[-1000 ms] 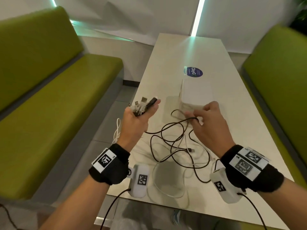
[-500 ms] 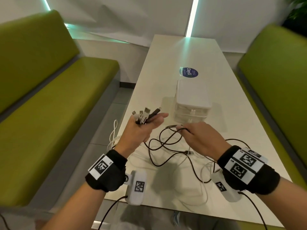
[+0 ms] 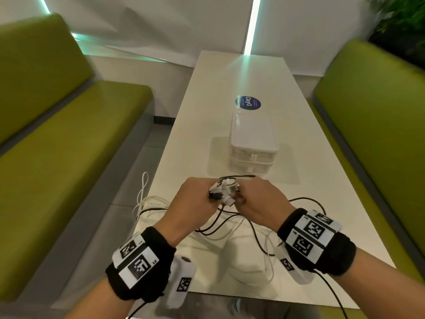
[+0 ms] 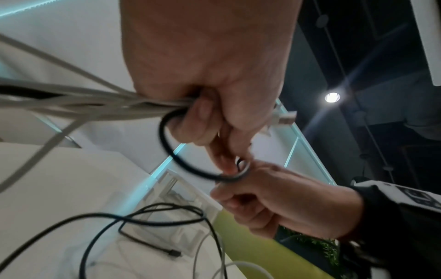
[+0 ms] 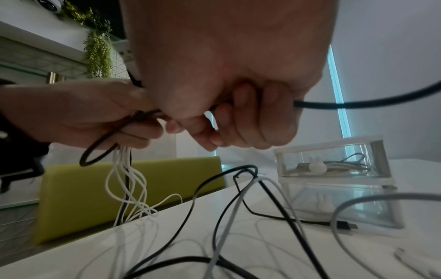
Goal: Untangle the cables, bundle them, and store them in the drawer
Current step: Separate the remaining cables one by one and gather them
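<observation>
My left hand [image 3: 207, 200] grips a bunch of white and black cable ends [image 3: 224, 192], their connectors sticking out above the fist. My right hand [image 3: 243, 200] meets it and pinches a black cable [image 5: 358, 105] against that bunch. In the left wrist view a black loop [image 4: 171, 151] runs from my left fingers [image 4: 203, 120] to the right hand [image 4: 274, 203]. Loose black and white cables [image 3: 232, 226] trail from both hands onto the white table [image 3: 195, 134]. The clear two-drawer box [image 3: 251, 146] stands just beyond the hands, with cables inside its top drawer [image 5: 334, 164].
White cable loops [image 3: 142, 199] hang over the table's left edge. A black connector [image 5: 343, 225] lies in front of the drawer box. A blue round sticker [image 3: 248, 102] sits farther back. Green benches [image 3: 69, 134] flank the table on both sides.
My right hand lifted a black cable off the table and brought it left to the bunch. The left hand came down and right to meet it.
</observation>
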The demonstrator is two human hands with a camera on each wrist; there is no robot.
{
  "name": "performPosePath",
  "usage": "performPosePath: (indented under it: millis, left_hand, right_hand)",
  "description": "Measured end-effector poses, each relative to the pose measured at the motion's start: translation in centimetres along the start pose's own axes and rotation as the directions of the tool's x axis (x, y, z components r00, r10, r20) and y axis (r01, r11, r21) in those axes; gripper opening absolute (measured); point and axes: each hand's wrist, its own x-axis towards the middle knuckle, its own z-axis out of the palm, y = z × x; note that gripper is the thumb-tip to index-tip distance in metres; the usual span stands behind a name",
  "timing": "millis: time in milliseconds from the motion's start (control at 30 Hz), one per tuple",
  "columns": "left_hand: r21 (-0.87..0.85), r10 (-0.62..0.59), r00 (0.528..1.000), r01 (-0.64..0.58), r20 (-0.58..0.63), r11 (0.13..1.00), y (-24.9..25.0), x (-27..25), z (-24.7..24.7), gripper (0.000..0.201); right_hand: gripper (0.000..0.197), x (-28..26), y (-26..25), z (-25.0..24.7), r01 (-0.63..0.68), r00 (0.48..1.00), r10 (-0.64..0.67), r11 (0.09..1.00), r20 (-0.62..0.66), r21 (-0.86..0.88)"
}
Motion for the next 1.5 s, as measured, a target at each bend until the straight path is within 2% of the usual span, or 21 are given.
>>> performPosePath:
  millis: [100, 167, 233, 300, 400, 433, 533, 567, 633, 733, 767, 833, 867, 933, 1000, 1067, 1167, 1233, 1300, 1400, 1500]
  left_hand:
    - [0.041, 0.001, 0.989, -0.007, 0.150, 0.999, 0.9, 0.3, -0.8, 0.025]
    - [0.013, -0.007, 0.989, 0.005, 0.145, 1.000, 0.9, 0.6, -1.4, 0.017]
    - [-0.024, 0.001, 1.000, -0.001, -0.018, 1.000, 0.1, 0.9, -2.5, 0.030]
    - [-0.104, -0.062, 0.970, 0.038, -0.236, 0.994, -1.0, 1.6, -4.4, 0.051]
    - [-0.026, -0.234, 0.887, 0.244, -0.397, 0.970, -2.8, 2.1, -6.6, 0.039]
    - [0.034, -0.241, 0.885, 0.277, -0.399, 0.960, -3.3, 2.1, -6.6, 0.033]
    - [0.134, -0.245, 0.917, 0.299, -0.315, 0.945, -3.6, 1.9, -5.6, 0.021]
    - [0.139, -0.260, 0.922, 0.308, -0.288, 0.941, -3.6, 1.8, -5.2, 0.022]
    - [0.154, -0.261, 0.921, 0.313, -0.288, 0.937, -3.2, 2.0, -4.9, 0.022]
    - [0.124, -0.100, 0.944, 0.145, -0.313, 0.982, -1.9, 2.1, -4.5, 0.010]
    - [0.108, -0.020, 0.958, 0.053, -0.285, 0.993, -1.3, 1.9, -4.4, 0.021]
    - [0.075, 0.099, 0.984, -0.089, -0.146, 0.993, -0.4, 1.6, -3.6, 0.047]
    - [0.070, 0.107, 0.992, -0.102, -0.067, 0.992, -0.1, 1.5, -3.1, 0.054]
    - [0.130, 0.051, 0.995, -0.061, 0.080, 0.990, 0.1, 1.6, -2.0, 0.052]
    - [0.200, -0.024, 0.991, -0.002, 0.130, 0.980, 0.1, 1.6, -1.3, 0.035]
    - [0.174, -0.026, 0.998, 0.015, 0.058, 0.985, -0.1, 1.6, -1.4, 0.025]
    - [0.017, -0.032, 0.989, 0.035, -0.143, 0.999, -1.1, 2.2, -3.1, 0.040]
    - [-0.228, -0.118, 0.953, 0.054, -0.279, 0.972, -2.3, 3.0, -4.9, 0.041]
    - [-0.416, -0.271, 0.893, 0.107, -0.359, 0.903, -3.3, 3.6, -6.3, 0.030]
    - [-0.372, -0.333, 0.870, 0.193, -0.363, 0.908, -4.4, 3.7, -6.3, 0.022]
    - [-0.263, -0.326, 0.887, 0.246, -0.328, 0.933, -4.6, 3.1, -5.2, 0.018]
  right_hand:
    - [0.019, -0.2, -0.3, 0.2, -0.006, 0.999, 0.006, 1.000, 0.049, 0.006]
    - [0.024, -0.1, 0.0, 0.4, 0.010, 1.000, -0.010, 1.000, 0.021, 0.010]
    - [0.030, 0.2, 0.4, 0.3, 0.008, 1.000, -0.007, 0.999, -0.009, 0.049]
    - [0.039, 0.6, 1.0, -0.1, -0.017, 1.000, 0.018, 0.995, -0.005, 0.098]
    - [0.043, 0.8, 2.0, -0.5, -0.013, 1.000, 0.015, 0.983, -0.009, 0.181]
    - [0.042, 0.9, 2.2, -0.5, -0.013, 1.000, 0.019, 0.970, -0.022, 0.244]
    - [0.039, 1.2, 2.2, -0.6, -0.043, 0.993, 0.084, 0.903, -0.079, 0.428]
    - [0.039, 1.2, 2.0, -0.6, -0.045, 0.993, 0.086, 0.910, -0.081, 0.411]
    - [0.037, 0.9, 1.7, -0.3, -0.020, 0.998, 0.035, 0.970, -0.059, 0.242]
    - [0.034, 0.6, 1.2, 0.6, 0.003, 1.000, 0.000, 0.993, -0.022, 0.121]
    - [0.033, 0.7, 1.1, 0.7, 0.004, 1.000, 0.000, 0.992, -0.028, 0.130]
    - [0.031, 0.9, 0.8, 0.6, 0.043, 0.997, -0.034, 0.991, -0.074, 0.129]
    - [0.029, 1.0, 0.6, 0.4, 0.078, 0.993, -0.065, 0.988, -0.102, 0.133]
    - [0.022, 1.0, 0.5, 0.1, 0.133, 0.980, -0.101, 0.973, -0.172, 0.188]
    - [0.021, 1.0, 0.7, -0.3, 0.157, 0.974, -0.107, 0.954, -0.198, 0.255]
    - [0.024, 0.9, 1.1, -0.6, 0.151, 0.980, -0.105, 0.946, -0.169, 0.288]
    - [0.033, 0.5, 2.4, -0.9, 0.120, 0.987, -0.066, 0.907, -0.145, 0.404]
    - [0.039, 0.2, 3.4, -1.3, 0.095, 0.991, -0.041, 0.883, -0.126, 0.460]
    - [0.041, 0.0, 4.4, -1.4, 0.087, 0.993, -0.038, 0.882, -0.114, 0.462]
    - [0.036, 0.1, 4.8, -1.7, 0.110, 0.989, -0.052, 0.881, -0.136, 0.461]
    - [0.029, 0.5, 4.6, -2.6, 0.147, 0.955, -0.013, 0.888, -0.296, 0.437]
